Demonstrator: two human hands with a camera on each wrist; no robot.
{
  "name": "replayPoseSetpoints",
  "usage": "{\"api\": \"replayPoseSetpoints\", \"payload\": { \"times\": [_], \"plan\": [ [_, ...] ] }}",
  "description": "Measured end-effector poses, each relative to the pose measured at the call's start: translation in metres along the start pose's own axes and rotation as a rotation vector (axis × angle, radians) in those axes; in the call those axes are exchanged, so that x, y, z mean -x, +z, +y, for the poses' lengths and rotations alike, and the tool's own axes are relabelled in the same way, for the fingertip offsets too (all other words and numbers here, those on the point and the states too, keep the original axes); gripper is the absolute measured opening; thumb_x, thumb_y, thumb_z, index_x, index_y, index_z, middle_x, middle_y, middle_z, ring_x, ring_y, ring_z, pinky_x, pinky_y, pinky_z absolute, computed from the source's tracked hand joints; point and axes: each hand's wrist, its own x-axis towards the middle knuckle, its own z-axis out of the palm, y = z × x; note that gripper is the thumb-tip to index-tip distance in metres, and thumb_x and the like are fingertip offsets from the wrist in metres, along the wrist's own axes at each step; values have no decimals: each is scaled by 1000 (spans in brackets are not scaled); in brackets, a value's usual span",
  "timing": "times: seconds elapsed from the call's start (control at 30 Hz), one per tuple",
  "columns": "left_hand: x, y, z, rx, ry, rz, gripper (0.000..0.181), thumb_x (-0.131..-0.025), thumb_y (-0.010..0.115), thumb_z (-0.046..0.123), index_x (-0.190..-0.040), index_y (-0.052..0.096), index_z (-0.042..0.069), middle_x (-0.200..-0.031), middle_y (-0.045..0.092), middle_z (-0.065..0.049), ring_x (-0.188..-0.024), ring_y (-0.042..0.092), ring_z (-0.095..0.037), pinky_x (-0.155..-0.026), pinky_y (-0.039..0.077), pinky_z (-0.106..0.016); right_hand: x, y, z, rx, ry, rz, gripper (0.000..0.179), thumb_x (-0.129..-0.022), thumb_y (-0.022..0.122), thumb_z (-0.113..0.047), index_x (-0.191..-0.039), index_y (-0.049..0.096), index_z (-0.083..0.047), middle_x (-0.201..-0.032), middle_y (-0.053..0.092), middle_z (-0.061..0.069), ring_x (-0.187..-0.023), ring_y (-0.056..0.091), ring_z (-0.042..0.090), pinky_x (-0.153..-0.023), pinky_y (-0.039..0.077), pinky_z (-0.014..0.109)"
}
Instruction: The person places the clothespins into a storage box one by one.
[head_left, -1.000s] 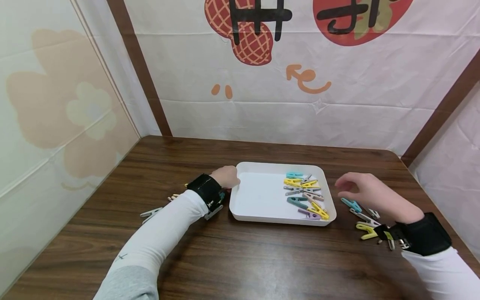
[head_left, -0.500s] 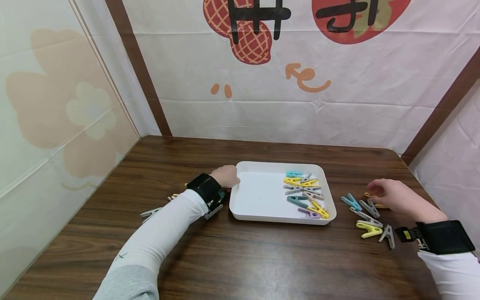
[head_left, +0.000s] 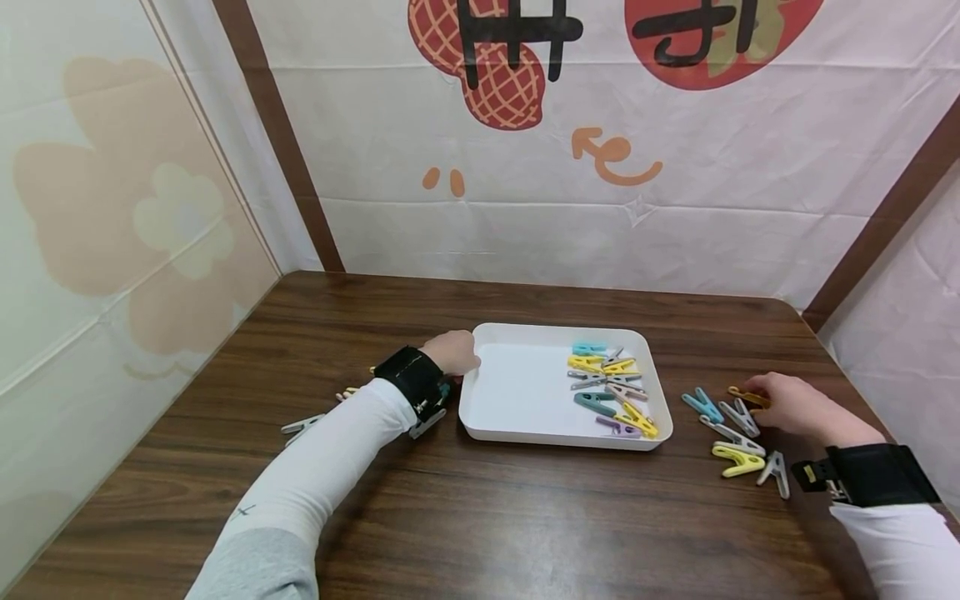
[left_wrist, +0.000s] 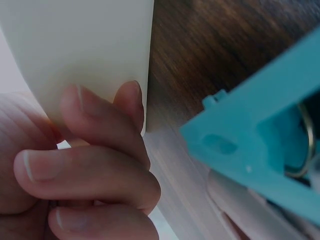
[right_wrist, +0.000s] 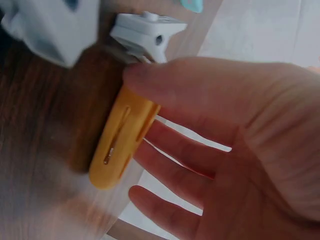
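My left hand (head_left: 450, 352) grips the left rim of a white tray (head_left: 513, 392). In the left wrist view, its curled fingers (left_wrist: 90, 172) lie against the tray's outer wall. At the right, my right hand (head_left: 801, 408) pinches an orange-yellow clothespin (right_wrist: 120, 142) low over the table, thumb on one side and forefinger mostly hidden behind. Just left of that hand are a blue clothespin (head_left: 702, 406), grey clothespins (head_left: 741, 417) and a yellow-green clothespin (head_left: 738, 460). Inside the tray's right half lie several clothespins in yellow, teal, grey and purple.
Under and beside the left forearm are more clothespins, partly hidden, including a grey clothespin (head_left: 302, 425) and a teal clothespin (left_wrist: 250, 135) close to the left hand. The brown wooden table (head_left: 525, 517) meets printed cloth walls (head_left: 555, 242) at the back and left.
From beside the tray, my right hand has moved right and down to the orange-yellow clothespin and taken hold of it. The left hand and the tray have stayed put.
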Motion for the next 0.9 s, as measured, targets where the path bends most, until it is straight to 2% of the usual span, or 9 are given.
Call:
{"api": "replayPoseSetpoints", "payload": {
  "times": [0.3,0.53,0.7,0.9],
  "plan": [
    [-2,2,-2,0,5,10,19,-96,51,11,-86,63,0,-57,60,-6,-48,51,-15,-50,39,-25,-3,1,0,7,11,4,29,-77,72,3,-101,60,15,-85,62,20,-75,57,30,-68,48,51],
    [-1,1,-2,6,3,7,19,-96,50,11,-87,63,-1,-58,61,-7,-48,51,-15,-50,39,-25,-3,-3,-5,14,14,82,32,-79,74,-3,-102,60,15,-84,61,19,-75,58,32,-67,47,52],
    [-2,1,-1,9,-2,3,19,-96,50,11,-89,63,-1,-59,61,-7,-49,51,-15,-50,39,-25,-4,-12,-23,29,-22,169,37,-80,76,-7,-106,60,14,-88,58,20,-78,58,35,-67,48,53],
    [-1,1,-1,16,2,0,19,-95,50,11,-88,63,-1,-60,62,-7,-50,52,-15,-50,39,-25,-6,-25,-68,31,-100,260,42,-84,74,-14,-115,58,10,-99,58,19,-87,58,33,-71,48,51]
  ]
}}
